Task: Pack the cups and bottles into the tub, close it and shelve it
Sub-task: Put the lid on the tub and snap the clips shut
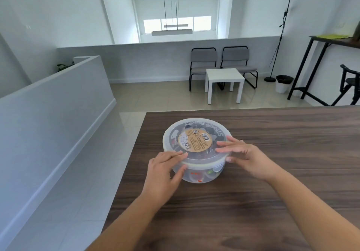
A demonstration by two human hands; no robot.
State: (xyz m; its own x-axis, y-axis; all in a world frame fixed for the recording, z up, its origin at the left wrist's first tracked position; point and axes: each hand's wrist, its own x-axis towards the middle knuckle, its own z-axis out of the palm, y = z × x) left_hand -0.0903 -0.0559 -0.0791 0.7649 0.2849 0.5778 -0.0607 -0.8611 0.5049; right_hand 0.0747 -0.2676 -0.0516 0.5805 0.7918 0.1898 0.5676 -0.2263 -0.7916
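A round clear plastic tub [200, 174] stands near the far left corner of the dark wooden table [272, 163]. Its translucent lid [194, 132], with a round tan label, lies on top. Small colourful items show dimly through the wall; what they are is unclear. My left hand [165, 171] grips the near left rim, fingers on the lid and thumb against the wall. My right hand [245, 157] rests flat-fingered on the lid's near right edge, thumb under the rim.
The table's left edge runs just beside the tub, with tiled floor and a low white half-wall [58, 104] beyond. Further off stand a small white side table [224, 79], two grey chairs [220, 59], a bin [283, 83] and a dark high table [331, 42].
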